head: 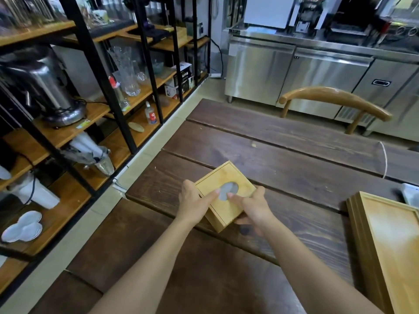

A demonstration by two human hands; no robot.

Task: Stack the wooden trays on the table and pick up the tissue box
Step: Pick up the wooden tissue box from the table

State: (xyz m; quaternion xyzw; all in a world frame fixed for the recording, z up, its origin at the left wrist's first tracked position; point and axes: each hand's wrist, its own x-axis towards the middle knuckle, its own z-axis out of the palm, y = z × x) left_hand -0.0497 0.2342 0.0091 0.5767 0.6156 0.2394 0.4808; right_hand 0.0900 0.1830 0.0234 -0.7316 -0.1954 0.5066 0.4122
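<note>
holding the tissue box (223, 196) from both sides, the two hands meet over the near middle of the dark wooden counter (283, 141). the left hand (195, 201) wraps the box's left edge, its thumb lying across the top toward the oval opening (228, 191), where pale grey tissue shows. the right hand (255, 208) clasps the right near corner, thumb also on top and pointing at the opening, with the other fingers (243, 220) curled under the box's lower side. both sets of fingers are closed on the box. the box is light wood, turned at an angle to the counter planks and tilted with its near corner toward the camera; whether its far edge rests on the counter or is lifted clear cannot be told.

the stack of wooden trays (385, 243) lies at the right near edge of the counter, well apart from the box, with layered rims visible along its left side. just behind the stack a white object (410, 196) sits partly out of view, and a thin white cable (384, 159) runs up from near it. a curved wooden chair back (335, 96) stands at the far side of the counter, before steel cabinets (294, 73). black-framed shelves (95, 114) with glassware and a metal urn (43, 85) line the left.
</note>
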